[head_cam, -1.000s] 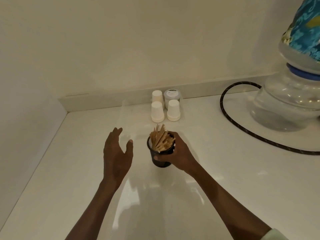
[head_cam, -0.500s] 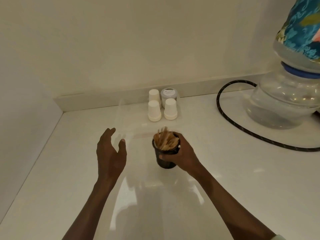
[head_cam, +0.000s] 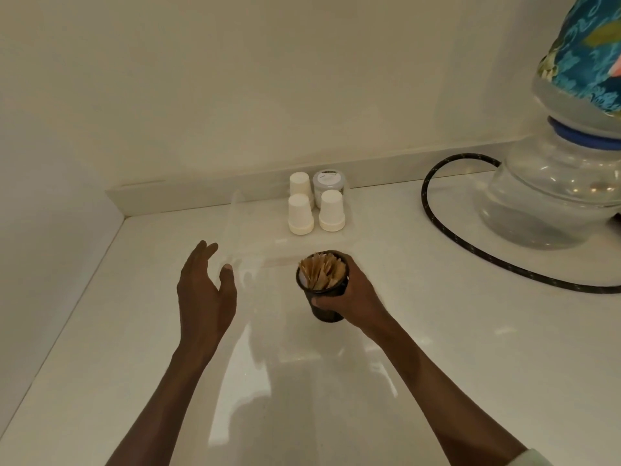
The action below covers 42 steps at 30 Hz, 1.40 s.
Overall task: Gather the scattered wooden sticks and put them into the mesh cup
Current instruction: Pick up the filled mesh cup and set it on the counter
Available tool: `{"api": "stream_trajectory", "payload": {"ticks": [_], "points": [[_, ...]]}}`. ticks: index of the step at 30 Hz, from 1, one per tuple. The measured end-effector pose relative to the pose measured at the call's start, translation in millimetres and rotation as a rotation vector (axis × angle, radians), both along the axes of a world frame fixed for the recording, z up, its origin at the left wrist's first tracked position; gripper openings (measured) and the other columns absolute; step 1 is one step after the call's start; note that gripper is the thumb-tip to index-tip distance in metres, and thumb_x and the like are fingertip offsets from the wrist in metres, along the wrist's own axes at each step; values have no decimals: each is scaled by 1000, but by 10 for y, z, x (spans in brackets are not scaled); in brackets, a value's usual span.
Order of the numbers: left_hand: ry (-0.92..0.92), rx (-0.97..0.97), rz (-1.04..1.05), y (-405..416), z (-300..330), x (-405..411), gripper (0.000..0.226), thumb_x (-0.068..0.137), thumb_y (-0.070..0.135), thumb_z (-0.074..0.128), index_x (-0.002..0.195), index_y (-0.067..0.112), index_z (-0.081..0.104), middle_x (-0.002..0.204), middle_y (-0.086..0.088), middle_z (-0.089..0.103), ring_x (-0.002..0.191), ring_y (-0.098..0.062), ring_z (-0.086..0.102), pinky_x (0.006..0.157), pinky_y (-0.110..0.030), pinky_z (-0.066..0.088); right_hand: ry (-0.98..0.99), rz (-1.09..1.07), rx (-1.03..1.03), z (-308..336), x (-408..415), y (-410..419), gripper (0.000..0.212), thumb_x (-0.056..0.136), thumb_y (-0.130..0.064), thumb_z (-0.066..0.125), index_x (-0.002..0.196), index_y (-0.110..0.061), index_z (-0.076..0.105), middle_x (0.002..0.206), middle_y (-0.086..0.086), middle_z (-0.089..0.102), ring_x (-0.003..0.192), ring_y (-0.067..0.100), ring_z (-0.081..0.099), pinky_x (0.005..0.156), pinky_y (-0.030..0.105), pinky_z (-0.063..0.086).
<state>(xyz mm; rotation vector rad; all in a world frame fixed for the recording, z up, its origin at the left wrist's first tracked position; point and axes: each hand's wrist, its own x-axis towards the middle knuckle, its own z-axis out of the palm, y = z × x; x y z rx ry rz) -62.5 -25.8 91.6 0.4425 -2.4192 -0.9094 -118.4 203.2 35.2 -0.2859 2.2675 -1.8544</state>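
Wooden sticks (head_cam: 323, 270) fill the black mesh cup (head_cam: 324, 297), which the right hand (head_cam: 353, 297) grips mid-counter (fingers curled round its side). Beside it the left hand (head_cam: 205, 297) hovers with fingers straight and spread, bare white countertop (head_cam: 100, 348) stretching from it to the left wall edge.

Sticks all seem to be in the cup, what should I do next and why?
Probably let go: the right hand grips the mesh cup, the wooden sticks fill it, none lie on the counter, and the left hand is empty.

right hand (head_cam: 353, 299) gripping mesh cup (head_cam: 324, 297) — wooden sticks (head_cam: 321, 270) inside, left hand (head_cam: 205, 297) spread
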Motion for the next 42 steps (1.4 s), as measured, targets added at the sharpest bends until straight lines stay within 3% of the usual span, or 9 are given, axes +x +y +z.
{"api": "stream_trajectory", "payload": {"ticks": [4,7,10,13,18,25,30,35,42], "points": [[-19,-65,-75,21,17,-9,52,95,26,58,143,15,43,152,-4,40,142,-21,36,114,-32,26,23,31,10,-10,41,-23,80,51,-23,87,121,-42,52,114,-22,64,106,-4,61,85,14,53],[-65,-89,-94,48,14,-10,55,94,30,60,144,16,41,143,-3,53,112,-32,62,103,-37,43,17,-24,-17,-3,47,-22,84,53,-23,89,127,-35,50,117,-19,63,109,-1,60,91,25,53],[-60,-168,-147,112,-35,14,45,91,23,65,133,10,56,139,-8,57,119,-31,60,105,-40,43,33,7,11,-31,83,2,85,52,-26,89,126,-38,50,116,-23,63,107,-5,60,89,20,53],[-49,-122,-95,120,-25,20,41,91,24,64,130,13,57,123,-5,68,97,-31,69,93,-38,48,26,-42,-20,-16,66,23,85,52,-24,89,126,-37,50,117,-20,63,108,-3,61,93,28,54],[-85,-212,-151,134,-28,-20,45,89,21,67,131,7,57,142,-13,52,134,-29,47,110,-49,38,21,-33,-8,-22,90,95,83,51,-29,90,122,-45,50,116,-24,62,109,-3,60,87,18,55],[-161,-216,-213,164,-88,42,40,89,27,66,125,10,61,125,-7,66,116,-27,63,99,-43,48,30,-35,-8,-19,80,168,84,52,-23,91,125,-39,51,116,-23,63,107,-2,61,84,13,53],[-173,-155,-169,209,-233,131,45,85,22,72,127,9,61,148,-13,45,139,-29,39,111,-50,35,31,-27,28,7,102,145,86,54,-24,91,127,-36,48,115,-24,61,105,-8,59,82,9,50],[-148,-103,-171,154,-286,181,47,85,27,72,129,15,59,144,-6,51,135,-23,45,108,-33,33,42,-116,7,-37,100,243,88,53,-26,91,128,-35,48,119,-22,60,110,-1,59,88,19,51],[-219,-62,-165,102,-371,181,57,87,35,67,138,18,47,148,-4,44,135,-23,43,110,-37,35,63,-106,13,-27,124,220,84,50,-33,90,122,-44,48,114,-28,61,106,-10,58,79,8,50]]}}
